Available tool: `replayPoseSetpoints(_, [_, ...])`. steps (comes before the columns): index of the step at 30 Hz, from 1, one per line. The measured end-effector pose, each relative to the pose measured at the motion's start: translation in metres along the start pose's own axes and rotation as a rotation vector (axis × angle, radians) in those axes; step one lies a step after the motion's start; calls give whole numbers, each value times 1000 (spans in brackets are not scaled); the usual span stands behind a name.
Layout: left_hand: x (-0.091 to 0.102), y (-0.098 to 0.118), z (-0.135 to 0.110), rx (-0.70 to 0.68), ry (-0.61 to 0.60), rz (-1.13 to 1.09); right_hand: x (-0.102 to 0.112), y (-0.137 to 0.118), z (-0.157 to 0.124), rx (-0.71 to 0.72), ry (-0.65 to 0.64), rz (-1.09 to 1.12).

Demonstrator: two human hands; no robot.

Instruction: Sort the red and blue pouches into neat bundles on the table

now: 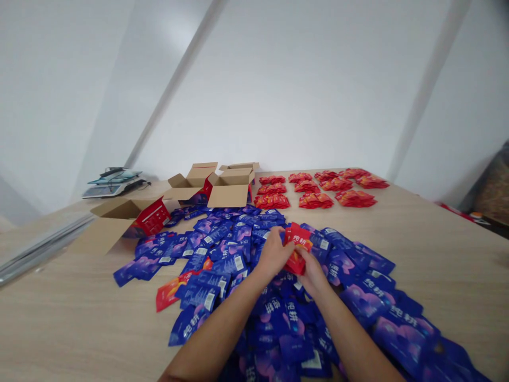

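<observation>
Right now the fingers of both hands are closed on one small stack of red packets, which they hold together just above the heap; the left hand grips its left edge, the right hand grips from below and from the right, so the stack sits between the two hands and both are equally near. Its long axis stands roughly upright, a little tilted, with the printed side turned to the camera. Directly under the hands lies a wide heap of blue packets on the counter, and a single red packet lies at the heap's left edge, well apart from the left hand. Farther away, past the heap, rows of sorted red piles lie near the counter's far edge, with open cardboard boxes to their left and a scale in the far left corner
</observation>
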State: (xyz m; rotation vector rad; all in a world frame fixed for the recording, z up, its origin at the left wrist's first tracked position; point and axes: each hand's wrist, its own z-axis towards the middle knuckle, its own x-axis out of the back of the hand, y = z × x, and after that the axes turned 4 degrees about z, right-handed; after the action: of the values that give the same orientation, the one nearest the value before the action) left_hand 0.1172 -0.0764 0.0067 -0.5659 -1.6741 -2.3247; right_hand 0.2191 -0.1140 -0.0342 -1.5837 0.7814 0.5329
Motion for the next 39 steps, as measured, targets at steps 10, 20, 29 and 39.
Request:
replayPoseSetpoints(10, [-5, -3, 32, 375, -350, -721, -10, -4, -15, -98, -114, -115])
replayPoseSetpoints(20, [-13, -46, 44, 264, -21, -362, -13, 0, -19, -152, -89, -197])
replayPoseSetpoints(29, [132, -99, 70, 202, 343, 329, 2, -4, -6, -160, 63, -11])
replayPoseSetpoints(39, [263, -199, 30, 717, 519, 942, 5, -4, -1, -250, 141, 71])
